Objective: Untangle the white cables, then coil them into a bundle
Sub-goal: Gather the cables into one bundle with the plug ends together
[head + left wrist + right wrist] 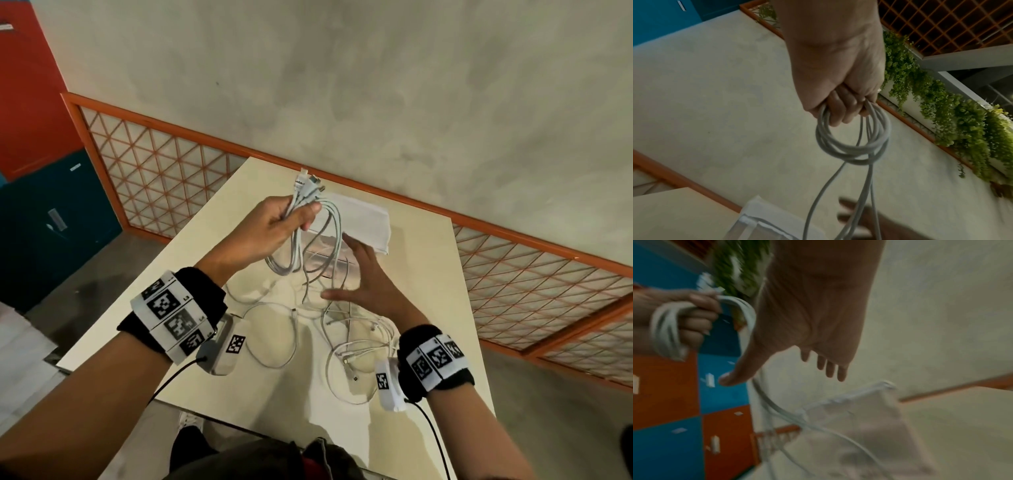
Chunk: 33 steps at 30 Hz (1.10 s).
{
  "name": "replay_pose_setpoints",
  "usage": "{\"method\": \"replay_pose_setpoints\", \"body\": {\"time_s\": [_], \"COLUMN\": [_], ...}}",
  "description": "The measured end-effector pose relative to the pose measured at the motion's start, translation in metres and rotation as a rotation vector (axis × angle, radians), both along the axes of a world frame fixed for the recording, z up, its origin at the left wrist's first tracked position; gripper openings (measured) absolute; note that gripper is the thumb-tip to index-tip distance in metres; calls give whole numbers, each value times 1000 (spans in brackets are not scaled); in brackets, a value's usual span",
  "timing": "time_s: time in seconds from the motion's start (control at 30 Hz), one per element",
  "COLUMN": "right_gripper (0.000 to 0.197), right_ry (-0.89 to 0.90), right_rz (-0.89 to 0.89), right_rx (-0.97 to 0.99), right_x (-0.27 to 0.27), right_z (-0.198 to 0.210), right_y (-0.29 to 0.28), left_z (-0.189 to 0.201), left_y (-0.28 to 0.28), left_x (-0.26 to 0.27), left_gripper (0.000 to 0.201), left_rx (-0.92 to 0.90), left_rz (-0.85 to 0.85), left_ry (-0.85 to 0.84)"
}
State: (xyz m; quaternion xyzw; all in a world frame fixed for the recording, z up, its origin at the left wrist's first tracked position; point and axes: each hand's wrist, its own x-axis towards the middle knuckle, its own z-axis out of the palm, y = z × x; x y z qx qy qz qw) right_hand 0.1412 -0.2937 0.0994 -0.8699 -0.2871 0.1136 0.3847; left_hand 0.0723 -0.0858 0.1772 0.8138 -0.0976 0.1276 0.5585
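Note:
My left hand (274, 226) is raised above the table and grips a coil of white cables (308, 240), their plugs (308, 181) sticking up past the fingers. In the left wrist view the loops (853, 142) hang from the curled fingers (840, 107), and strands trail down. My right hand (363, 277) hovers just right of the hanging loops, fingers straight and spread, holding nothing; the right wrist view shows the right hand's open palm (813, 318) beside the left hand's coil (668, 327). More tangled white cables (356, 346) lie loose on the cream table (212, 257).
A clear bag with a white folded top (359, 222) lies on the table behind the hands. An orange lattice railing (164, 164) borders the table's far side. Blue and orange lockers (41, 205) stand at the left. The table's near edge (274, 435) lies close to my body.

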Motion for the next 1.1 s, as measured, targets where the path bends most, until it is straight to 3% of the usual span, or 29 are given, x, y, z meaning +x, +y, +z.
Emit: {"method": "replay_pose_setpoints", "body": {"time_s": [0.07, 0.1, 0.17, 0.2, 0.3, 0.47, 0.6, 0.67, 0.77, 0.83, 0.9, 1.0, 1.1], "right_gripper": [85, 63, 17, 10, 35, 34, 25, 27, 36, 43, 47, 47, 45], "right_ry": [17, 60, 150, 186, 232, 201, 131, 89, 60, 47, -8, -22, -8], "right_rz": [61, 80, 104, 108, 69, -68, -89, -103, -123, -127, -98, -19, 36], "right_rx": [155, 219, 248, 220, 44, -158, -53, 42, 125, 124, 67, -21, -21], "right_x": [-2, -3, -4, -3, 0, 12, 14, 18, 20, 20, 19, 15, 8], "right_z": [16, 21, 20, 13, -22, -70, -51, -35, -13, 0, 9, 14, 20], "right_y": [22, 30, 42, 44, 36, 4, -2, -4, -3, 0, 6, 15, 27], "left_z": [2, 2, 5, 7, 16, -2, -43, -67, -90, -94, -91, -83, -73], "left_y": [-5, -6, -6, -5, 3, 24, 47, 65, 74, 67, 58, 36, 5], "left_x": [-2, -3, -3, -3, -1, 3, 13, 15, 10, 8, 9, 12, 14], "left_gripper": [34, 34, 35, 35, 36, 35, 31, 30, 51, 59, 36, 21, 27], "left_rx": [-33, -64, -163, -220, -350, -455, -242, -78, 75, 66, 27, -87, -106], "left_rz": [-78, -91, -75, -51, 55, 284, 757, 850, 926, 941, 892, 638, 303], "left_ry": [13, 14, 6, -11, -71, -62, 110, 282, 470, 462, 275, 60, 43]}}
